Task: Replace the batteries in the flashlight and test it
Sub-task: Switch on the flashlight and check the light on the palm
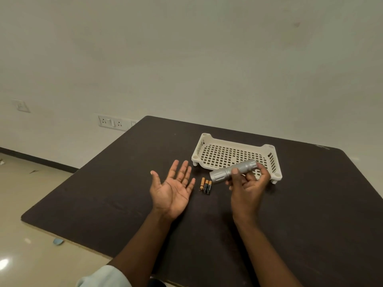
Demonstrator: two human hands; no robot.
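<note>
A silver flashlight (229, 171) is held level above the table, its wider head pointing left toward my other palm. My right hand (247, 185) is shut on its body, thumb on top. My left hand (173, 188) is held palm up with fingers spread and nothing in it, a short way left of the flashlight's head. Three small batteries (205, 185), black with orange ends, lie side by side on the dark table (103, 193) between my two hands.
A cream perforated plastic tray (232, 155) on short legs stands on the table just behind the flashlight. The table's left edge drops to a light tiled floor. A wall with sockets (113, 122) is behind.
</note>
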